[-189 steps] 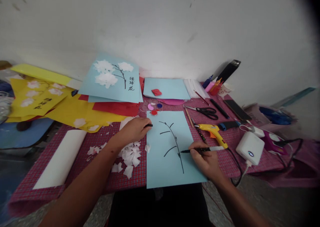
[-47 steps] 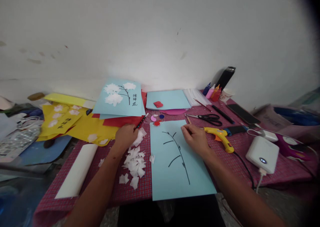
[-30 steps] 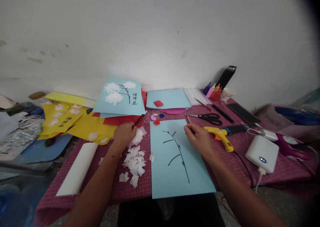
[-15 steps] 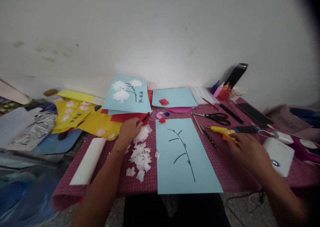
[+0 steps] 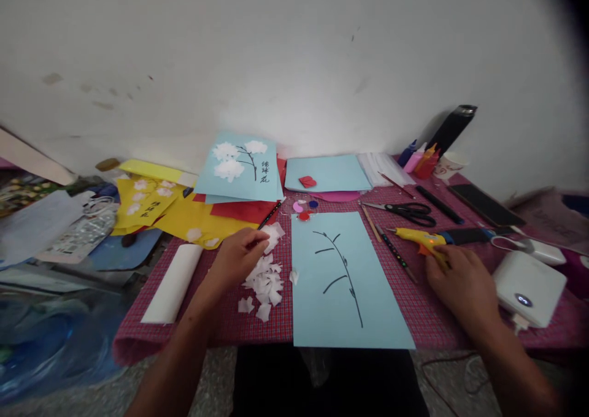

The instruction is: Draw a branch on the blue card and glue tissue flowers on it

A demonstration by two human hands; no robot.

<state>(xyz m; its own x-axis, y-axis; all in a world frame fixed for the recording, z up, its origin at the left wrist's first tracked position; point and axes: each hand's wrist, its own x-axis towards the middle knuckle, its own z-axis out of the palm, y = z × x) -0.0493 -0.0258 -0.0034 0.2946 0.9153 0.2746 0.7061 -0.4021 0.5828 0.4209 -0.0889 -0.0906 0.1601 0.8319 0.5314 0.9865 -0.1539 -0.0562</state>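
My left hand point(image 5: 242, 251) has its fingers pressed together at the upper part of a pile of torn white paper pieces point(image 5: 265, 281); whether a piece is between them is too small to tell. My right hand point(image 5: 460, 279) is wrapped round the rear grip of a yellow glue gun point(image 5: 416, 235), which lies on its side with its nozzle to the left. Between the hands lies a light blue sheet point(image 5: 317, 319) with a black branch drawn on it. One small white piece point(image 5: 294, 276) rests at its left edge.
Black scissors point(image 5: 409, 211), a dotted pen point(image 5: 391, 248) and a phone point(image 5: 485, 205) lie at the right, near a white power bank point(image 5: 529, 288). Behind are a finished blue flower picture point(image 5: 239, 187) and paint bottles point(image 5: 426, 162). A white roll point(image 5: 172, 285) lies left.
My left hand has shifted slightly over the white paper pieces, its fingers now lower beside the pile. My right hand stays at the glue gun. The whole view has moved a little.
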